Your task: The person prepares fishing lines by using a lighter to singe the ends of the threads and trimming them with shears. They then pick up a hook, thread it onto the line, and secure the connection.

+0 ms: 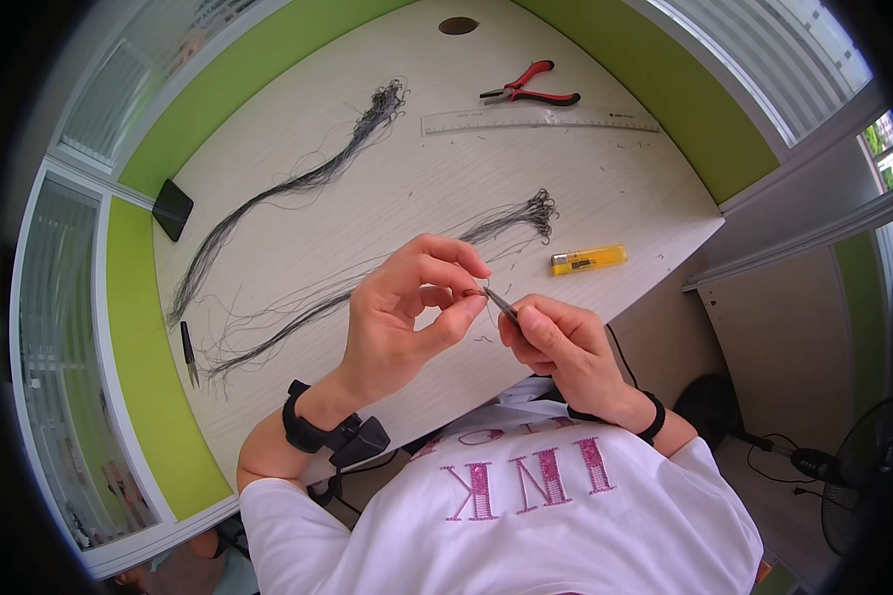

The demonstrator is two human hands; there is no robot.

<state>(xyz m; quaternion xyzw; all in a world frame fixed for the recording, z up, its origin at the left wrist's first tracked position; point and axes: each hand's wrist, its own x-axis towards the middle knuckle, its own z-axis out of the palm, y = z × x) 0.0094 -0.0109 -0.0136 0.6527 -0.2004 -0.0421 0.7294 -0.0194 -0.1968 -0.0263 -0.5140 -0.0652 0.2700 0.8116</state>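
My left hand (407,309) is closed in a pinch, thumb and forefinger tips pressed together on the end of a dark strand (483,291). The other fingers curl loosely above. My right hand (564,347) is closed too, thumb and forefinger clamped on a slim dark tool (501,302) whose tip points up and left, right to the left hand's pinch. Whether the tip touches the strand I cannot tell; it is too fine there. Both hands hang just over the near edge of the table (387,213), close to my chest.

The strand looks hair-thin, limp and almost weightless, so I judge it will slide out of a slack pinch and kink if bent sharply. It is best held with the fingertips close to its end, as now, leaving only a short free length. The tool looks stiff and narrow, and it is safest held low on the shaft near the tip.

Behind the hands lies the near bundle (506,223) of the same dark strands, with looped ends at its right. A far bundle (298,183) runs diagonally well beyond it. A yellow lighter (587,260) lies to the right of the near bundle. A clear ruler (536,122) and red pliers (531,91) sit at the far side. Black snips (189,354) lie at the left edge, and a phone (172,208) is further up that edge. A black wristband (313,428) is on my left wrist.
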